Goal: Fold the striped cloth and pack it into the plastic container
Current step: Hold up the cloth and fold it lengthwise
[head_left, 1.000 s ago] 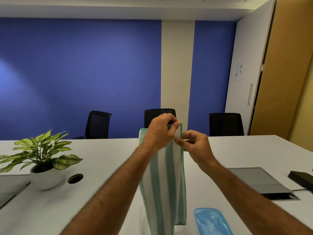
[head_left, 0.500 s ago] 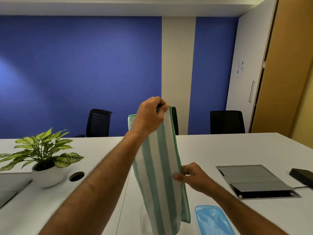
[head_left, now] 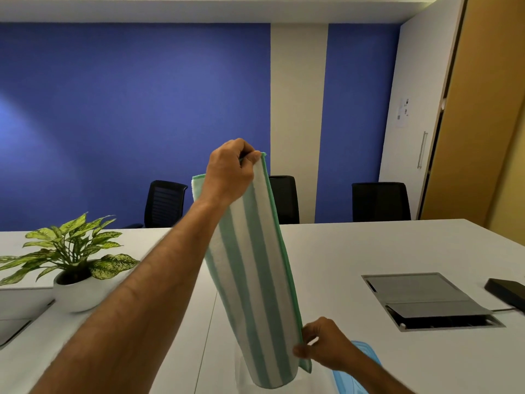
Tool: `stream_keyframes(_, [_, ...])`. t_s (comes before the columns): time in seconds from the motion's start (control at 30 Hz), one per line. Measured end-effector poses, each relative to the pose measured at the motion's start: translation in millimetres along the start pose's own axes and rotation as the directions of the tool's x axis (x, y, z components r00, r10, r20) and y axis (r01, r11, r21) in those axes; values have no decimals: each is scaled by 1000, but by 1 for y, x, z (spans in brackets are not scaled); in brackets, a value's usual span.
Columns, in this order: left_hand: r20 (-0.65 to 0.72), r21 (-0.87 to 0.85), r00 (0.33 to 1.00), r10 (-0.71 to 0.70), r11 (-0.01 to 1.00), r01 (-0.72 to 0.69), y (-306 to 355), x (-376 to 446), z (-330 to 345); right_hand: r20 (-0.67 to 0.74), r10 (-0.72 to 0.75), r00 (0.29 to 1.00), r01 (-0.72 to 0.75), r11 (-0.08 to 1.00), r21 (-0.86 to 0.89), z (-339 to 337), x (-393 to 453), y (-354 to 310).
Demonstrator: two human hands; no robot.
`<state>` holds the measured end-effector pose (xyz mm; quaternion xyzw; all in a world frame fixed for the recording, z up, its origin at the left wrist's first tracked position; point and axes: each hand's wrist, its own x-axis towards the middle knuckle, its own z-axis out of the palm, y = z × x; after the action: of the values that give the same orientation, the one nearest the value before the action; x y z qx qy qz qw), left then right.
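The green-and-white striped cloth [head_left: 252, 280] hangs folded lengthwise as a long strip above the white table [head_left: 369, 251]. My left hand [head_left: 231, 173] is raised high and pinches its top corner. My right hand [head_left: 324, 346] is low and pinches the cloth's right edge near the bottom corner. Behind my right wrist a blue plastic lid [head_left: 366, 351] lies on the table, mostly hidden. A clear container [head_left: 240, 373] shows faintly beneath the cloth's lower end.
A potted plant [head_left: 71, 251] in a white bowl stands at the left. A grey cable hatch [head_left: 426, 300] is set into the table at the right, with a black device [head_left: 505, 291] beyond it. Three black chairs [head_left: 380, 201] line the far edge.
My left hand has lifted the cloth's top higher. My right hand has slid down the right edge from the top to the bottom corner.
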<state>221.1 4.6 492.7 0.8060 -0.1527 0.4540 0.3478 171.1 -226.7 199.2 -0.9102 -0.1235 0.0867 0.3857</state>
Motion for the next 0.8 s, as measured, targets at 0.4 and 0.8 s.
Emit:
stream_keyframes(0.4, [-54, 18, 998, -29, 999, 30, -16, 7, -20, -61, 87, 994, -87, 996, 8, 2, -12, 31])
stream_keyframes(0.8, [-92, 53, 993, -80, 995, 85, -59, -8, -34, -130, 68, 989, -52, 991, 125, -18, -21, 44])
